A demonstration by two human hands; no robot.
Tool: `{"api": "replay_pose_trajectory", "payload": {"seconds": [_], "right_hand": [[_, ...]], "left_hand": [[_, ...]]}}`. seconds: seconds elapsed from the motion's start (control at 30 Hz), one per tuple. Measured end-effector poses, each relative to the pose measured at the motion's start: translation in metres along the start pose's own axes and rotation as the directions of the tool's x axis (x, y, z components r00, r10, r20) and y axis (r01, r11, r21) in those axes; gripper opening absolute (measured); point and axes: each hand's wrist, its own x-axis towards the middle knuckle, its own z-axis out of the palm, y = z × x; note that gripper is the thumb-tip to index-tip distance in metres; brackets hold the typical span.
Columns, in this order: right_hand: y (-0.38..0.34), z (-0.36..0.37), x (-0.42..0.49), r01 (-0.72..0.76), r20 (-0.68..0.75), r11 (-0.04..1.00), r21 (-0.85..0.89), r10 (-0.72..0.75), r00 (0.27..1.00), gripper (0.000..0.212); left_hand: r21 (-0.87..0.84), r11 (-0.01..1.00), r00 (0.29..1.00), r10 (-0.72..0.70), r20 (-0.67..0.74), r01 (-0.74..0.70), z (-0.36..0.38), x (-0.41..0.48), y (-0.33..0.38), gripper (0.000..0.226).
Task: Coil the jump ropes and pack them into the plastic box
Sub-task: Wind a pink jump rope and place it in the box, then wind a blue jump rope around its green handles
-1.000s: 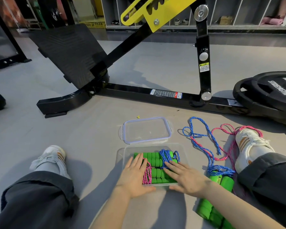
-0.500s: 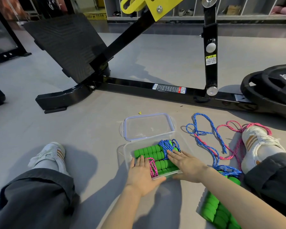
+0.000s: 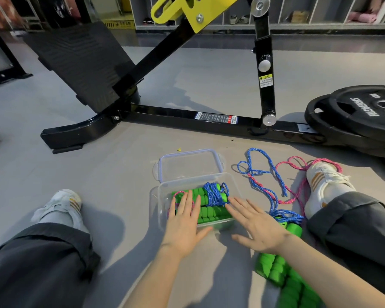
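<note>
Closest in, both arms reach forward between two dark trouser legs. Under the right forearm, ribbed foam handles (image 3: 276, 270) lie on the floor, bright green and knobbly.

The left hand (image 3: 183, 230) is flat, fingers straight and together, pressing down on what is packed in the plastic box (image 3: 159, 203). Its grip is released and it holds nothing. The right hand (image 3: 257, 227) is the same, fingers spread and its grip slack, fingertips reaching the blue coil (image 3: 213, 193).

The box is clear, rectangular and round-cornered, sitting on the smooth grey floor (image 3: 120, 174) between the legs. Inside, green segmented foam handles (image 3: 211, 213) lie side by side. The braided blue cord is wound over them at the far right, and a loop of pink cord (image 3: 176, 195) shows at the left by the left fingers.

Just behind the box and touching its far rim lies the lid (image 3: 190, 164), transparent with a bluish seal and side clips.

To the right, loose ropes (image 3: 260, 187) of blue and pink braid snake uncoiled over the floor. The pink one runs across the toe of a white trainer (image 3: 322, 187), and another trainer (image 3: 60, 205) is on the left.

Further back are a glossy black steel machine frame (image 3: 187, 116), a textured footplate (image 3: 82, 63), a yellow bracket (image 3: 187, 12) and stacked round rubber weight plates (image 3: 365, 116).
</note>
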Motion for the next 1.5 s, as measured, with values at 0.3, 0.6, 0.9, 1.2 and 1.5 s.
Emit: {"api": "replay_pose_trajectory", "payload": {"seconds": [0.3, 0.6, 0.9, 1.2, 1.5], "right_hand": [[0.004, 0.009, -0.076, -0.247, 0.021, 0.969, -0.011, 0.247, 0.969, 0.049], [0.010, 0.028, -0.106, -0.486, 0.298, 0.847, 0.213, 0.418, 0.858, 0.073], [0.023, 0.029, -0.100, -0.470, 0.193, 0.806, 0.359, 0.428, 0.883, 0.066], [0.021, 0.020, -0.082, -0.329, 0.177, 0.906, 0.268, 0.289, 0.941, 0.065], [0.009, 0.009, -0.068, -0.205, 0.229, 0.966, 0.156, 0.166, 0.959, 0.074]], "left_hand": [[-0.196, 0.968, 0.986, 0.164, 0.027, -0.155, 0.023, -0.044, 0.114, 0.053], [-0.305, 0.952, 0.955, 0.083, 0.285, 0.009, 0.037, -0.033, 0.172, 0.065], [-0.301, 0.953, 0.972, 0.039, 0.234, 0.034, 0.033, -0.025, 0.158, 0.055], [-0.207, 0.978, 0.970, 0.050, 0.239, 0.001, 0.038, -0.022, 0.151, 0.064], [-0.018, 0.990, 0.979, 0.145, 0.142, -0.143, 0.053, -0.031, 0.074, 0.075]]}}
